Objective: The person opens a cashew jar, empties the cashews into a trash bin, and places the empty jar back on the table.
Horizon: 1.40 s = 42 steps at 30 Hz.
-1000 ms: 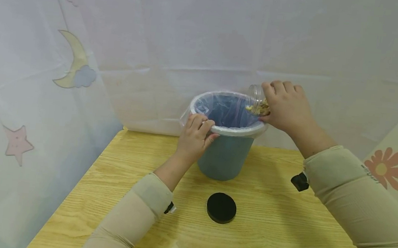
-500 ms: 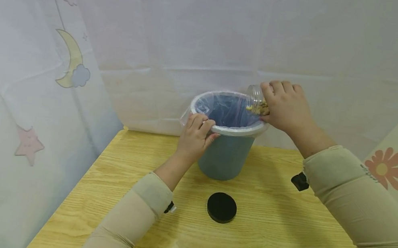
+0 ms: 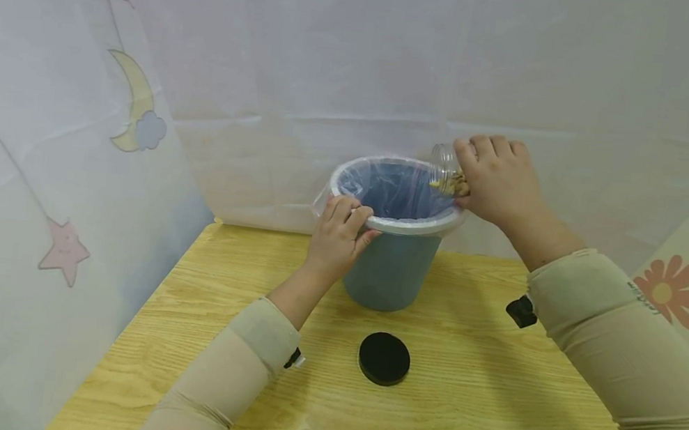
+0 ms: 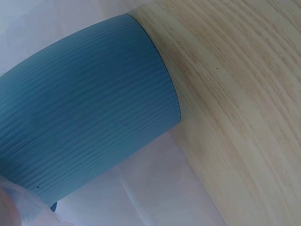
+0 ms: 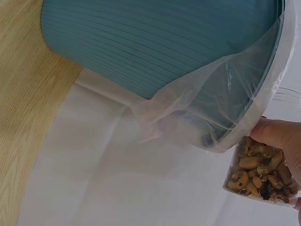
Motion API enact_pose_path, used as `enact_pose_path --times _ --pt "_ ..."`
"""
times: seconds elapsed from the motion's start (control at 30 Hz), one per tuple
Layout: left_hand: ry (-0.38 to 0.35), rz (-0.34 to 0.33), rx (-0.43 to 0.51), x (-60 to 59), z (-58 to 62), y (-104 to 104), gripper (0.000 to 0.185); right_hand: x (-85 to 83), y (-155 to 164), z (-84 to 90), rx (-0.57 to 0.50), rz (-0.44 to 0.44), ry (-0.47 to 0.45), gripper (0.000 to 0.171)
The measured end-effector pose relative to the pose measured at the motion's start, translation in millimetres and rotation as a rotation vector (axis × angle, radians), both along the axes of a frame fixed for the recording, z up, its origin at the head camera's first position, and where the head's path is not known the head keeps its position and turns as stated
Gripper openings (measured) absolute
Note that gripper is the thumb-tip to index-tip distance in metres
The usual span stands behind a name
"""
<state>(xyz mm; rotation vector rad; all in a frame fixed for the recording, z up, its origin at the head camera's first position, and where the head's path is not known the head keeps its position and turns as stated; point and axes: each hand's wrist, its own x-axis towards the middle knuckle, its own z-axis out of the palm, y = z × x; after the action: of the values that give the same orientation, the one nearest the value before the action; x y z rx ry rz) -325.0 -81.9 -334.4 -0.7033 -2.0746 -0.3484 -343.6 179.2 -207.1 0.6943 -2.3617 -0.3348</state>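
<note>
We spot small dark lettering on right sleeve [image 3: 643, 297], right side of head view; too small, we cannot read it. No other text legible.

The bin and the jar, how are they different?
The bin is blue, not see-through, and stands upright on the table; the jar is clear and tipped sideways over the bin's rim. The bin is much bigger than the jar. The bin has a plastic bag inside; the jar holds nuts. The left hand grips the bin's rim; the right hand holds the jar. Both are round and open.
</note>
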Motion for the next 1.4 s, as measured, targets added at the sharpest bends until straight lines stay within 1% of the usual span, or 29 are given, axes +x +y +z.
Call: enact_pose_path --times 0.3,0.57,0.77,1.07,1.2,1.4 --pt "-0.001 -0.008 0.003 -0.8 -0.3 -0.5 0.039 -1.0 0.0 0.1 -0.002 0.015 0.006 0.093" --pt "0.009 0.002 -0.001 0.2 -0.6 -0.3 0.040 0.6 0.3 0.9 0.009 -0.001 0.005 0.091" --pt "-0.003 0.011 -0.003 1.4 0.0 -0.4 0.039 2.1 -0.9 1.9 0.024 -0.007 0.014 0.092" --pt "-0.001 0.004 -0.001 1.9 0.2 -0.6 0.038 1.9 -1.2 1.9 0.038 -0.017 0.007 0.092" --pt "-0.001 0.002 -0.001 1.9 0.0 -0.3 0.037 1.7 -1.8 1.9 0.045 -0.011 0.007 0.094" --pt "0.003 0.006 -0.005 1.0 -1.0 -0.7 0.037 1.6 -2.1 1.4 0.046 0.016 0.036 0.094"
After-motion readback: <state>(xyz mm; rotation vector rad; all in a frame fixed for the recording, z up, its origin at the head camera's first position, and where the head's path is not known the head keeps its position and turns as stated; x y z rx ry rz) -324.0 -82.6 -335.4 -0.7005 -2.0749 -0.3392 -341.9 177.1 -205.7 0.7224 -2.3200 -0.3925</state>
